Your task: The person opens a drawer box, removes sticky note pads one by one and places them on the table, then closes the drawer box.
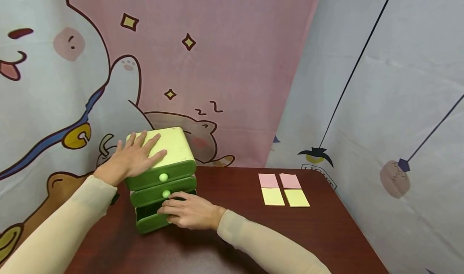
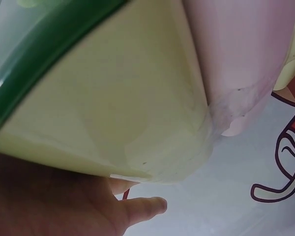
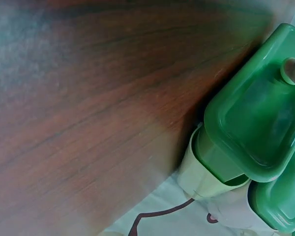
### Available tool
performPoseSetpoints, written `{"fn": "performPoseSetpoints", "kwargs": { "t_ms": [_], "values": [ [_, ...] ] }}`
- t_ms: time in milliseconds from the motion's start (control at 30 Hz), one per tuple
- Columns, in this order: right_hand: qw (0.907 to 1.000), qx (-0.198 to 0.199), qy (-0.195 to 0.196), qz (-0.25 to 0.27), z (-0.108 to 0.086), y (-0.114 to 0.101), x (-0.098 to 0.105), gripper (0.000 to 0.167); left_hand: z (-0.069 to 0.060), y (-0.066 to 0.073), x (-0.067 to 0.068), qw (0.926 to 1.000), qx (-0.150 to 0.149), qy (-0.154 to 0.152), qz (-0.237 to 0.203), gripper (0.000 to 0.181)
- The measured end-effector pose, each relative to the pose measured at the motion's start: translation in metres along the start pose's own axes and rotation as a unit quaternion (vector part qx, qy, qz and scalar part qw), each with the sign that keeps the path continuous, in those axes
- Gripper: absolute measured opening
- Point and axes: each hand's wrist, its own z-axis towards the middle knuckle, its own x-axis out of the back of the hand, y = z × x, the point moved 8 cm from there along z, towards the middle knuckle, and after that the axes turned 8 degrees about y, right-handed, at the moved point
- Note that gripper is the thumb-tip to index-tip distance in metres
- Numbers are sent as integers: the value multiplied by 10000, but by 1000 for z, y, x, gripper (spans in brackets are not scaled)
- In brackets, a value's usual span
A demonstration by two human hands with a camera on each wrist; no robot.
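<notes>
A small drawer cabinet [image 1: 173, 145] with a pale yellow top and green drawer fronts stands on the table. My left hand [image 1: 132, 155] rests on its top, fingers spread; in the left wrist view part of that hand [image 2: 73, 206] shows along the cabinet's yellow edge. The bottom drawer [image 1: 148, 223] is pulled partly out, its dark inside showing. At its front, my right hand [image 1: 190, 213] pinches the round knob [image 3: 286, 73], which the hand hides in the head view. Above, the middle drawer [image 1: 146, 197] and top drawer [image 1: 145, 178] each have a light green knob.
To the right on the dark red-brown table [image 1: 232, 185] lie two pink sticky note pads [image 1: 268, 180] behind two yellow sticky note pads [image 1: 273, 196]. A printed cartoon curtain [image 1: 232, 64] hangs behind the table and along its sides.
</notes>
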Motion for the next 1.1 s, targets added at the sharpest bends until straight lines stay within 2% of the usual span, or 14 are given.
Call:
{"fn": "performPoseSetpoints", "kwargs": {
  "t_ms": [200,433,700,1100],
  "values": [
    [9998,-27,-67,-183,2,6,-5,23,1,0,1,10000,0,27,7,100],
    [9992,33,-65,-392,8,8,-14,27,-1,-3,1,10000,-23,96,1,100],
    [9979,-1,-373,-536,12,10,-27,28,0,0,0,9999,-32,93,-26,100],
    [9983,-109,-249,-523,16,11,-28,27,-1,0,0,9999,14,60,-80,100]
  ]
}}
